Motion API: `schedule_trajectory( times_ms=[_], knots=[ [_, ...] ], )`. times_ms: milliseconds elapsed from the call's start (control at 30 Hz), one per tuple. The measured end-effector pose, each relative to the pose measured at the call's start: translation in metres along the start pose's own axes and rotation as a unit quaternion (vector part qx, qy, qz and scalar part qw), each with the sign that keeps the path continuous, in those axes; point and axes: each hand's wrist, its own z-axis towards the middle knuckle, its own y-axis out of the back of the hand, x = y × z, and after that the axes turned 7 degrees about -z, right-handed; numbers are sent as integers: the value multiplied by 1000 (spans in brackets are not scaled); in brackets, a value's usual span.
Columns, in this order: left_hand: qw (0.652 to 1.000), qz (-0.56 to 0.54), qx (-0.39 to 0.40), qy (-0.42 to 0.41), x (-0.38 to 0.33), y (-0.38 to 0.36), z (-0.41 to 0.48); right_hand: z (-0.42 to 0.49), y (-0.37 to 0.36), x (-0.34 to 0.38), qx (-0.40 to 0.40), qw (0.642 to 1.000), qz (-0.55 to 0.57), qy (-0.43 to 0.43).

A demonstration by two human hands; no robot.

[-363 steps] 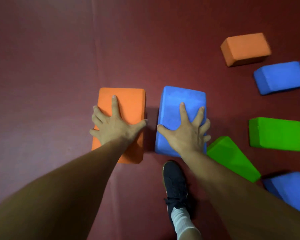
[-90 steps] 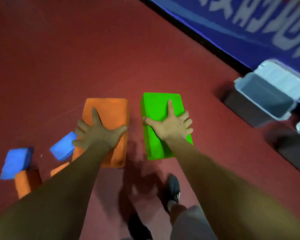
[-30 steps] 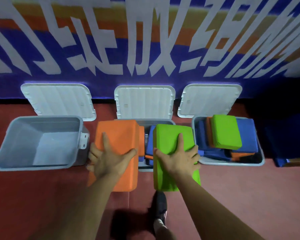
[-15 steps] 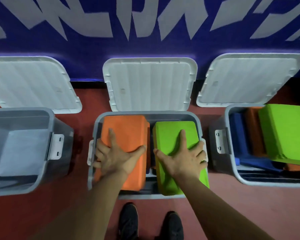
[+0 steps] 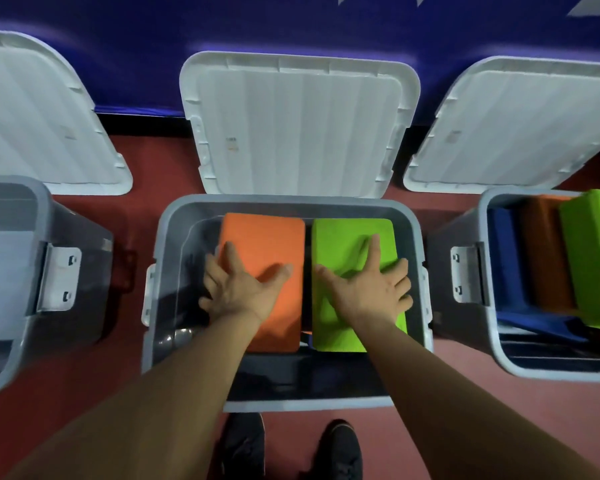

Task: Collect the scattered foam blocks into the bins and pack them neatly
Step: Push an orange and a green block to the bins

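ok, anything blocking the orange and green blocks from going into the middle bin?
Nothing visible. The lid is flipped open behind the middle bin, and the orange block and green block sit side by side inside its walls, left hand and right hand flat on top. What lies beneath is hidden.

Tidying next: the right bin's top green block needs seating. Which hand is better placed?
Likely right. The right hand lies on the middle green block, beside the right bin; the left hand is farther, on the orange block.
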Motion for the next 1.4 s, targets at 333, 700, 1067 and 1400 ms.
schedule_trajectory(
  times_ms=[333, 700, 1067, 1400],
  knots=[
    [985, 89, -84, -120, -51, 78, -79, -24, 14, 10, 12, 995, -29, 92],
    [953, 134, -123, -244, -104, 246, -222, -170, 159, 50, 16, 968, -107, 227],
    [977, 103, -164, -92, -2, 336, -468, -392, 229, 24, 10, 882, -172, 438],
    [958, -33, -256, 127, 162, 333, -694, -598, 184, -15, 33, 721, -268, 638]
  ],
)
